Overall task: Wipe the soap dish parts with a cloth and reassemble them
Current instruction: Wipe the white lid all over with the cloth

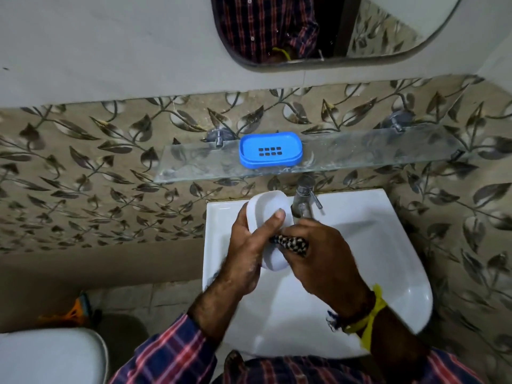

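My left hand (246, 245) grips the white soap dish base (267, 209) over the sink, thumb across its hollow. Its lower end pokes out below my palms. My right hand (322, 253) is closed on a dark patterned cloth (291, 243) and presses it against the base's right side. The blue slotted soap dish tray (270, 149) lies apart on the glass shelf (374, 151) above the sink.
A white washbasin (388, 245) sits under my hands, with a chrome tap (303, 199) just right of the base. A mirror (318, 31) hangs on the wall above. A white toilet lid (50, 356) is at lower left.
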Demonstrator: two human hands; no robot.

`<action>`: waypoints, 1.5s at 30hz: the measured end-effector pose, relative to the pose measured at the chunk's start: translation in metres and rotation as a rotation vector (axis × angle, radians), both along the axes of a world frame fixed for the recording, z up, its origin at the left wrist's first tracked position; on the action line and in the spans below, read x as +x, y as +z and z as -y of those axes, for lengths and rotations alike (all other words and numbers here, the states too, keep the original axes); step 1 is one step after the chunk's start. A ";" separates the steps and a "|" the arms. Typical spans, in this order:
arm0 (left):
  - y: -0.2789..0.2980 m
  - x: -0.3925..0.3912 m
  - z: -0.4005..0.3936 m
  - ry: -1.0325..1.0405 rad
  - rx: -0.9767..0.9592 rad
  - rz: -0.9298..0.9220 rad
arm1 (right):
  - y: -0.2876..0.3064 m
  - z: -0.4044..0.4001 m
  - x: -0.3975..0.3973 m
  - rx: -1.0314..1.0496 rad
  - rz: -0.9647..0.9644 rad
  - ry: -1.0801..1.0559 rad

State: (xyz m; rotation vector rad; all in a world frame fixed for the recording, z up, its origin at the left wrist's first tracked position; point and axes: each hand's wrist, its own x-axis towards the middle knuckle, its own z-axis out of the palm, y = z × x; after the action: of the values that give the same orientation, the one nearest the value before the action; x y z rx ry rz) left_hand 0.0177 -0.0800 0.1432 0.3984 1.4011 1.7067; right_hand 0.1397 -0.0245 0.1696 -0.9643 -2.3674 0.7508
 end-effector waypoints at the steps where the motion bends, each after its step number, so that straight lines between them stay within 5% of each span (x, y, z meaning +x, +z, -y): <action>1: -0.005 -0.004 0.004 0.022 0.003 -0.030 | -0.004 0.001 0.003 -0.081 -0.088 -0.013; 7: -0.033 -0.012 0.027 0.096 -0.189 -0.645 | -0.015 -0.006 0.027 -0.523 -0.538 -0.436; 13: -0.030 0.003 0.029 0.042 -0.253 -1.070 | 0.004 0.021 -0.003 0.312 -0.006 0.142; 17: -0.023 -0.005 0.040 0.027 -0.283 -1.103 | -0.003 0.021 0.002 0.411 0.185 0.319; 22: -0.010 0.000 0.037 0.112 -0.214 -1.120 | -0.018 0.018 0.002 0.361 -0.110 0.205; 26: -0.007 -0.001 0.040 0.135 -0.191 -1.114 | -0.021 0.013 0.000 0.099 -0.296 -0.084; 31: -0.011 -0.003 0.044 0.162 -0.180 -1.083 | -0.014 0.026 -0.011 0.267 -0.217 0.106; 36: -0.001 0.004 0.043 0.250 -0.088 -1.032 | -0.027 0.017 -0.002 0.015 -0.375 -0.253; 39: -0.003 0.008 0.036 0.077 -0.257 -0.935 | -0.027 0.015 -0.005 0.209 -0.263 -0.206; 42: 0.004 0.011 0.030 0.029 -0.426 -1.164 | -0.019 0.010 -0.012 0.344 -0.286 -0.076; 45: 0.014 0.001 0.027 0.091 -0.325 -1.211 | -0.016 0.008 -0.012 0.409 -0.325 -0.040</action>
State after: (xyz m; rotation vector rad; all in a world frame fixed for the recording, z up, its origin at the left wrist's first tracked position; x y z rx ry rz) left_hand 0.0188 -0.1073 0.1575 1.3196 2.5072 1.2247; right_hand 0.1280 -0.0327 0.1531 -0.6574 -2.0938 0.3515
